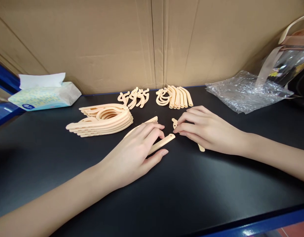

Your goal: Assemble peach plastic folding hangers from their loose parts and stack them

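Observation:
My left hand (139, 148) is curled over a pale beige plastic hanger arm (164, 142), which shows between thumb and fingers, its holed end toward the right. Another beige piece (152, 119) lies partly under those fingers. My right hand (206, 131) has its fingertips closed on a small beige hanger hook (175, 123); a rounded beige end (201, 148) pokes out beneath the palm. What lies between is hidden. Beyond the hands are a group of loose hooks (134, 98), several curved hooks (162, 97) and a row of hanger arms (179, 97).
A stack of folded beige hangers (102, 123) stands left of centre on the black table (181, 197). Farther left is a tissue pack (47, 97). A clear plastic bag (243, 92) and a transparent bottle (292, 62) are at the right. Cardboard (105, 42) closes off the back.

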`<state>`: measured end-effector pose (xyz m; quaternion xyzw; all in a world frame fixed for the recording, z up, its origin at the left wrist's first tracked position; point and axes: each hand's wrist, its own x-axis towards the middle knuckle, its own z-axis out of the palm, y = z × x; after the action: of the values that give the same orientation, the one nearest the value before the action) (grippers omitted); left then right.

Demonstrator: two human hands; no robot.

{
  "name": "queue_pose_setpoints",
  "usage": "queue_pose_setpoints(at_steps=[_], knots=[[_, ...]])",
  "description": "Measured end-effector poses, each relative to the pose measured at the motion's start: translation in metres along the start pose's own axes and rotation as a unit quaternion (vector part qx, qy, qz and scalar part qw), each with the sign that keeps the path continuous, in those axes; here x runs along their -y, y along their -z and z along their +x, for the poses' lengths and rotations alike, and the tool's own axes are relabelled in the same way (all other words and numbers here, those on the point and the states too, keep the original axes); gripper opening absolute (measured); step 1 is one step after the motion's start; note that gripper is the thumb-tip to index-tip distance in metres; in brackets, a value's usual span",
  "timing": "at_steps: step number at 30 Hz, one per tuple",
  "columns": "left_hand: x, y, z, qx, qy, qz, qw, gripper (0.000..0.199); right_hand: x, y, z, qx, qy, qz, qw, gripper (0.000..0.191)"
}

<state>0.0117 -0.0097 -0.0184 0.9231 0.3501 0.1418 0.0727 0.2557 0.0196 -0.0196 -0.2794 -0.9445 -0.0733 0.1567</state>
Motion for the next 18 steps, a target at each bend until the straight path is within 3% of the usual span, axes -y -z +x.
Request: queue_pose_setpoints(at_steps=[12,18], knots=[[0.0017,0.0,-0.0003,0.011,0.0,0.021,1.0,0.014,-0.0037,-0.0018,-0.0021,0.002,0.015,0.025,1.0,0.029],[0.0012,0.002,-0.0002,0.011,0.001,0.002,1.0,0.014,-0.0026,-0.0046,-0.0012,-0.005,-0.018,0.108,0.994,0.025]])
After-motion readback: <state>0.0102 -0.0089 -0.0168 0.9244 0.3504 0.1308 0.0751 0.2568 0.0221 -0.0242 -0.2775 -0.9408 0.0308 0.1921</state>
